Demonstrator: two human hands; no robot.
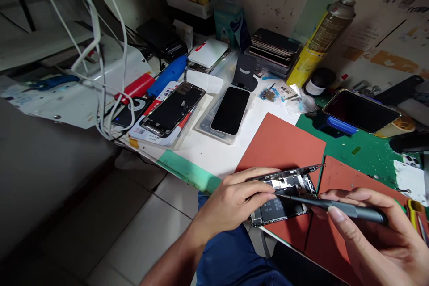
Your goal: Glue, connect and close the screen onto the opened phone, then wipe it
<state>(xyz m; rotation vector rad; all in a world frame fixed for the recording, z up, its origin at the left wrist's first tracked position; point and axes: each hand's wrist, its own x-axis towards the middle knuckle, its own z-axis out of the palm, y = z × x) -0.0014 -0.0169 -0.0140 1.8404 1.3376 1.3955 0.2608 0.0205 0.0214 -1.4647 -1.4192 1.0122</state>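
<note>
An opened phone (275,209), its battery and inner parts showing, lies at the near edge of the reddish mat (284,143). My left hand (231,199) grips the phone at its left end, its fingertips over the inside. A raised panel runs along the phone's far side. Between the thumb and fingers of my right hand (378,232) is a dark grey screwdriver (351,210). Its thin shaft points left across the phone, the tip close to my left fingertips; whether it touches a part I cannot tell.
Beyond the mat lie a black-screened phone (230,111) on a plastic case and a detached phone screen (174,108). White cables (97,44) hang at left. A yellow spray can (321,35) leans by the wall. Another phone (362,109) rests at right above the green mat (365,152).
</note>
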